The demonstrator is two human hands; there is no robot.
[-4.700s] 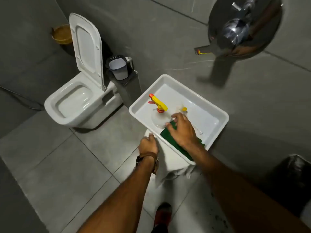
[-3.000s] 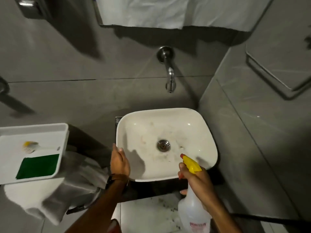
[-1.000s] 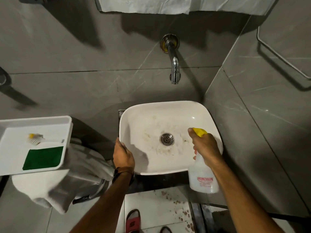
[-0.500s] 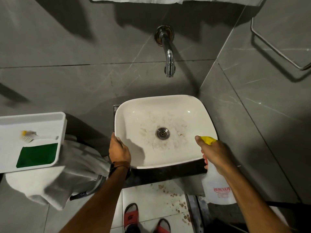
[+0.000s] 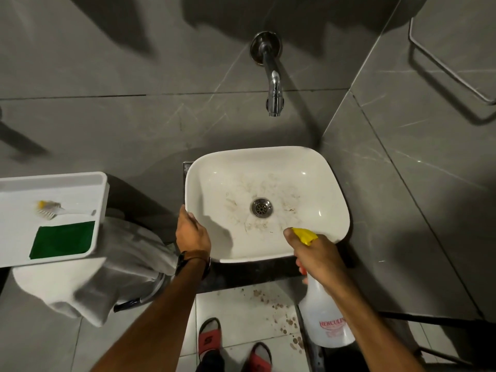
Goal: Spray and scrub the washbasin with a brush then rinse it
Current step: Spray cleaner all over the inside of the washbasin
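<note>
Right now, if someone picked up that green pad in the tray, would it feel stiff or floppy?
Probably light and bendy: the green pad lies thin and flat in the tray. Its matte surface suggests it would not be slippery.

1 head-worn camera looks steeply down, close over the washbasin (image 5: 332, 183) against the wall.

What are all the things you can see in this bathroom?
white ceramic washbasin: 1, stained, centre
round metal drain: 1, silver, basin bottom
chrome wall tap: 1, above basin
clear plastic spray bottle with yellow nozzle: 1, right hand
white plastic tray: 1, left
small white brush with yellow tip: 1, in tray
green scrub pad: 1, in tray
red sandals: 2, floor
left hand: 1, basin rim
right hand: 1, holding bottle
</note>
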